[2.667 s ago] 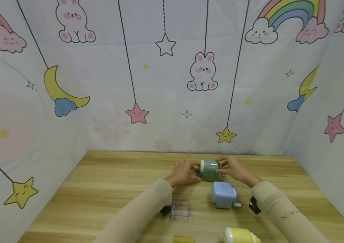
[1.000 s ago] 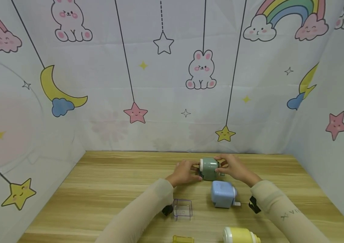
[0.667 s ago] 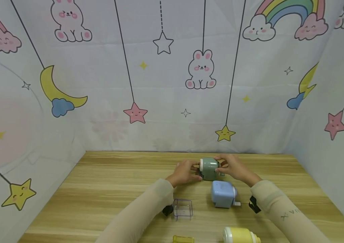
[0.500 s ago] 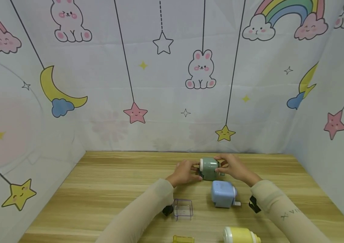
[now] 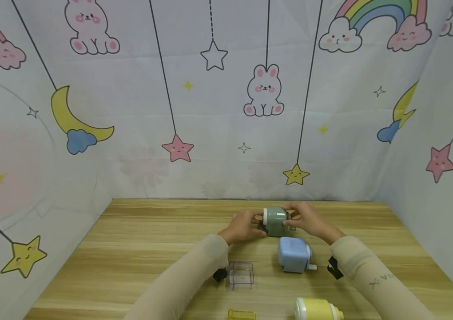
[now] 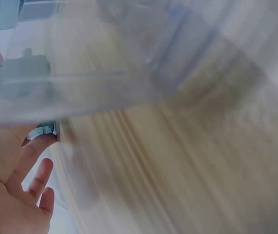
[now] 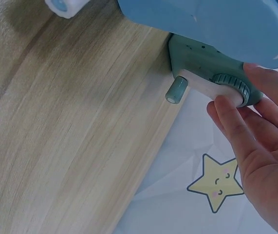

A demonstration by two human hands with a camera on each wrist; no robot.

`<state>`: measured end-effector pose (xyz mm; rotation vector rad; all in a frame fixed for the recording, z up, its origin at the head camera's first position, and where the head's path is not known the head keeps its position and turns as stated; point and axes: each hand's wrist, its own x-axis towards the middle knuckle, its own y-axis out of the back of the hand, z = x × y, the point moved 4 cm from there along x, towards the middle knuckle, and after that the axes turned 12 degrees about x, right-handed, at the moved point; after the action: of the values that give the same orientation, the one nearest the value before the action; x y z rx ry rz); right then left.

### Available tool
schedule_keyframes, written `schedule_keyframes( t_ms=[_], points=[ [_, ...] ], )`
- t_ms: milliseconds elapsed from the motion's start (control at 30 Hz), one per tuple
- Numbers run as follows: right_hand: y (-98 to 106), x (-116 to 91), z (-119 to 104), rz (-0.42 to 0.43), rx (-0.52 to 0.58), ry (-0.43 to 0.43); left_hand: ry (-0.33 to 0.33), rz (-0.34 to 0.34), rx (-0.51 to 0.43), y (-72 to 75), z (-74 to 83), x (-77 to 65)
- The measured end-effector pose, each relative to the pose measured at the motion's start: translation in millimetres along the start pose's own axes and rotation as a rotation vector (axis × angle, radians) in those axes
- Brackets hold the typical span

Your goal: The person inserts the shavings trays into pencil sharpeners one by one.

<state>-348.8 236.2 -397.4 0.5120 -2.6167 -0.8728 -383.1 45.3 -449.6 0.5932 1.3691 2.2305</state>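
Note:
A green crank pencil sharpener with a white front stands at the back of the table, between the two hands. My left hand grips its white front end with thumb and fingers; in the left wrist view a clear tray covers most of it. From the other side my right hand holds the crank end. In the right wrist view its fingers are at the ribbed collar and the white crank arm, whose green knob sticks out free. A blue pencil sharpener stands just in front.
A clear tray with purple edges sits beside the left wrist. At the near edge are a yellow see-through piece and a yellow pencil sharpener. A patterned cloth rises behind the table.
Both hands keep their places on the green pencil sharpener. Only the head view has shifted slightly.

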Motion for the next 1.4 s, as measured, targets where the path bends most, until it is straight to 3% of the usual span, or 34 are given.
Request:
schedule_keyframes(
  t_ms=[300,1033,1400],
  points=[
    [-0.4,1.3,-1.5,-0.004,0.028,0.001,-0.032,0.009,0.082,2.7,-3.6,1.0],
    [-1.5,-0.4,0.9,-0.009,0.114,0.001,-0.034,-0.009,0.094,1.5,-3.5,3.4],
    [-1.3,-0.8,0.6,-0.011,0.142,-0.04,-0.031,-0.007,0.1,0.6,-2.8,5.9]
  ],
)
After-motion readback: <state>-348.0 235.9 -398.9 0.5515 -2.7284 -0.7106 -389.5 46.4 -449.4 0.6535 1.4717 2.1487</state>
